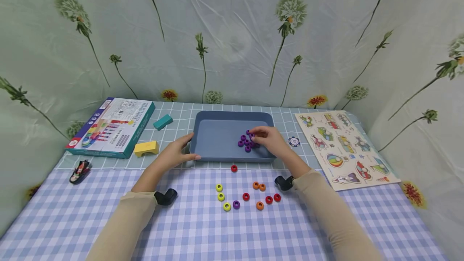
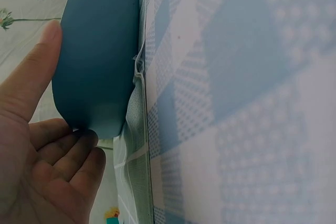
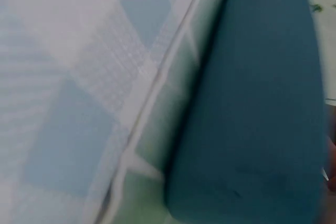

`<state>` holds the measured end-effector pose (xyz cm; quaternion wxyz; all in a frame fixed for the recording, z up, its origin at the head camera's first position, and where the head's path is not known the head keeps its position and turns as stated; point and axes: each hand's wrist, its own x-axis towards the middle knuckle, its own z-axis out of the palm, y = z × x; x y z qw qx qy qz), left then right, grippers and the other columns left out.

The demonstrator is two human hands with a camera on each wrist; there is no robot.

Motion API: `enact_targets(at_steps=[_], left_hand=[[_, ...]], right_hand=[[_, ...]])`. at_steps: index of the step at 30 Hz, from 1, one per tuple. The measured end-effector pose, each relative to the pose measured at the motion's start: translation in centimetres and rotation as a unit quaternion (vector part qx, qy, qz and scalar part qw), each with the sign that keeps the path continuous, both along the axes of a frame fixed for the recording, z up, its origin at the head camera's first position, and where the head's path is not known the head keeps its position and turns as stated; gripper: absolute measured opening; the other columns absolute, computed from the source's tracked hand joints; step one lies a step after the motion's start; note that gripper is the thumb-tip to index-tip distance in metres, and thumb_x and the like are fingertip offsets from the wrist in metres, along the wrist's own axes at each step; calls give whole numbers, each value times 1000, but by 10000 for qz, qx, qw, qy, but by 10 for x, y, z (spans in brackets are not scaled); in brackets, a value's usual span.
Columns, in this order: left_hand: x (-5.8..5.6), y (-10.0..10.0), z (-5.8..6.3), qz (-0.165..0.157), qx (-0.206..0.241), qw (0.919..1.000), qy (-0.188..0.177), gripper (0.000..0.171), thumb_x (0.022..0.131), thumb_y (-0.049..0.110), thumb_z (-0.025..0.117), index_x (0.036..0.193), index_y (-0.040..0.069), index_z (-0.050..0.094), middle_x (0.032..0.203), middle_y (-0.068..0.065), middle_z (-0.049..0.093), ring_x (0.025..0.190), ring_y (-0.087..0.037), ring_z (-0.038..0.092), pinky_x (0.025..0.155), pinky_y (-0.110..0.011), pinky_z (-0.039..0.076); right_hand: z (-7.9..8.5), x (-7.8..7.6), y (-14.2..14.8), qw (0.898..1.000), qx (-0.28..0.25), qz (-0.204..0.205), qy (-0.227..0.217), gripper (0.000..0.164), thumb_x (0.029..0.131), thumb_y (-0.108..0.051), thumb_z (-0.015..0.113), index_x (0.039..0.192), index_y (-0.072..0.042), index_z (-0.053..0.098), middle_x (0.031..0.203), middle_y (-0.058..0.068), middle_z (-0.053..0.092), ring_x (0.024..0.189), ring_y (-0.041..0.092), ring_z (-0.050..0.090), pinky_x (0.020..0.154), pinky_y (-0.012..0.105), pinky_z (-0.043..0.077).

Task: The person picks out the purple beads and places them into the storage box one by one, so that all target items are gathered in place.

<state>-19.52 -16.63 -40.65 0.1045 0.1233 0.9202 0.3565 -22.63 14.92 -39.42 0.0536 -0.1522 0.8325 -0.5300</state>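
A blue-grey tray stands near the back of the table with several purple beads gathered in its right half. At its left near corner is my left hand, thumb along the front wall and loosely bent fingers against the side. In the left wrist view that hand touches the tray wall. My right hand reaches over the tray's right part, pinching a purple bead between thumb and index finger. The right wrist view mostly shows the tray's outer wall, hiding the fingers.
Loose yellow beads, orange beads, red beads and one purple bead lie before the tray. Leftward are a game box, yellow block, teal block and small toy; rightward, a chip and picture puzzle.
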Motion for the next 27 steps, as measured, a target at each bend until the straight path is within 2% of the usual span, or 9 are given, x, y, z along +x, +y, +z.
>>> enact_targets(at_steps=[4,10,16,18,22,27], left_hand=[[0,1,0,-22,23,10000,5,93,62,50,63,132,9,18,133,-13,21,117,-29,26,92,-42,27],[1,0,0,-10,27,10000,2,95,60,52,62,132,9,18,133,-13,21,117,-29,26,92,-42,27],[0,0,-1,13,21,10000,12,93,62,49,64,132,8,18,133,-14,22,117,-30,26,91,-42,27],[0,0,-1,14,14,10000,17,92,63,47,64,132,8,18,133,-13,22,117,-30,26,91,-42,28],[0,1,-1,15,14,10000,29,91,63,47,64,132,8,18,133,-13,22,117,-30,27,91,-42,28],[0,1,-1,18,10,10000,16,91,63,47,64,132,9,18,133,-13,21,117,-30,27,91,-42,28]], right_hand=[[-9,-14,-7,9985,502,-114,179,21,75,-7,59,96,-4,61,93,7,59,82,15,54,71,28,45],[-17,-23,-13,9925,1174,-206,286,20,75,-7,60,95,-6,62,92,5,59,84,15,53,74,29,43],[-18,-23,-15,9923,1217,-162,192,23,75,-7,59,98,-4,59,96,7,58,89,16,52,78,30,41],[-14,-19,-16,9934,1122,-163,195,25,75,-9,60,100,-4,58,97,6,57,91,16,51,80,30,41],[0,-2,-17,9962,790,108,351,31,76,-16,60,105,-5,53,104,8,54,95,19,48,82,32,40],[14,31,-19,9935,233,853,717,36,75,-20,61,106,-5,51,104,11,52,96,26,47,82,38,39]])
